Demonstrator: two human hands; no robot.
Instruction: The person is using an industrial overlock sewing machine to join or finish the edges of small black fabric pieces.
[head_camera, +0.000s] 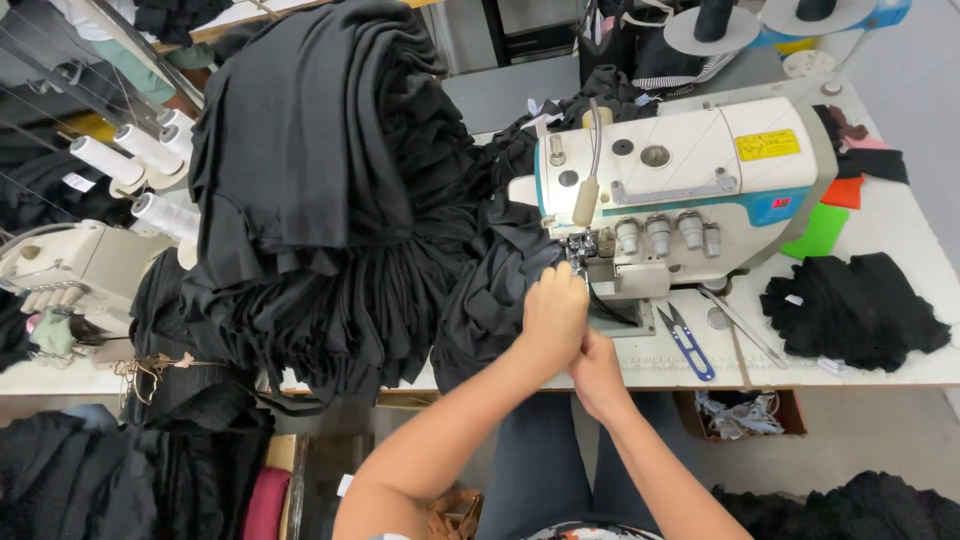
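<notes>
Fingers of left hand (553, 312) and right hand (597, 372) curled together, pinching black fabric (492, 290) before overlock machine (680, 180), near bench front edge; blue snips (686, 341) beside.

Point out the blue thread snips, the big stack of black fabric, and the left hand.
blue thread snips (690, 352), head view, on the blue handle
stack of black fabric (310, 160), head view, top folds
left hand (555, 312), head view, back of hand
</notes>
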